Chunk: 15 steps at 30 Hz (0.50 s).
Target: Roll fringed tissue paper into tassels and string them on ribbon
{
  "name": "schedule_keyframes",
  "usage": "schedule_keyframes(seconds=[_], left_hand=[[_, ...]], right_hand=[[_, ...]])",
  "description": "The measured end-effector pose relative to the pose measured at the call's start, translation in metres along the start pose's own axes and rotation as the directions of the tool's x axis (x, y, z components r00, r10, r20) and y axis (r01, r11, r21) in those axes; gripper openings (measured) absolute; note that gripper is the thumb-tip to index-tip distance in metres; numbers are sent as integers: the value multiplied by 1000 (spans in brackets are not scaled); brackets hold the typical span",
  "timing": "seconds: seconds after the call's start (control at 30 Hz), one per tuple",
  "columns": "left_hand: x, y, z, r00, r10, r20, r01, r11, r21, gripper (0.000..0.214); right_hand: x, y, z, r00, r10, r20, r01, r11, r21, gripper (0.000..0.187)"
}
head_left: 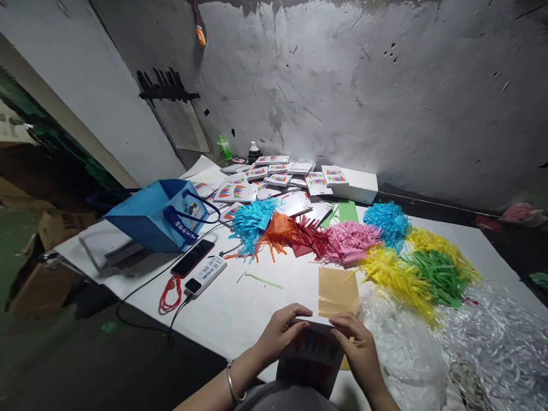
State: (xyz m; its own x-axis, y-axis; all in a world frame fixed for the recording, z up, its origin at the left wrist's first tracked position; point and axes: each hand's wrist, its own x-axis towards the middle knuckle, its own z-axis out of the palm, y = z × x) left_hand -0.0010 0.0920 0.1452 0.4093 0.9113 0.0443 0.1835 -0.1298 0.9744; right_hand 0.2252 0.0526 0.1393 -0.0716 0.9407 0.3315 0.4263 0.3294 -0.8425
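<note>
My left hand [282,328] and my right hand [357,339] pinch the upper corners of a flat printed packet [310,357] at the table's near edge. The packet stands tilted, its shaded face toward me, with faint coloured triangles on it. Just beyond it lies a tan paper piece [339,291]. Past that runs a row of fringed paper bundles: blue [250,220], orange [278,231], dark red [306,237], pink [353,240], yellow [396,274] and green [440,274]. Whatever is inside the packet is hidden.
Several similar flat packets [235,192] lie heaped at the back near a white box [357,185]. To the left are a blue bag [145,214], a phone [192,257], a power bank [205,277] and a trailing cable. Clear plastic film [402,342] and shiny strands [500,337] fill the right.
</note>
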Motion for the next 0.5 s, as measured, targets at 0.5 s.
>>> schedule_keyframes(seconds=[0.5], left_hand=[[-6,4,6,996,31,86,-16,986,-168,63]], right_hand=[[27,-32,-13,915,-102,391,187,965,-186,31]])
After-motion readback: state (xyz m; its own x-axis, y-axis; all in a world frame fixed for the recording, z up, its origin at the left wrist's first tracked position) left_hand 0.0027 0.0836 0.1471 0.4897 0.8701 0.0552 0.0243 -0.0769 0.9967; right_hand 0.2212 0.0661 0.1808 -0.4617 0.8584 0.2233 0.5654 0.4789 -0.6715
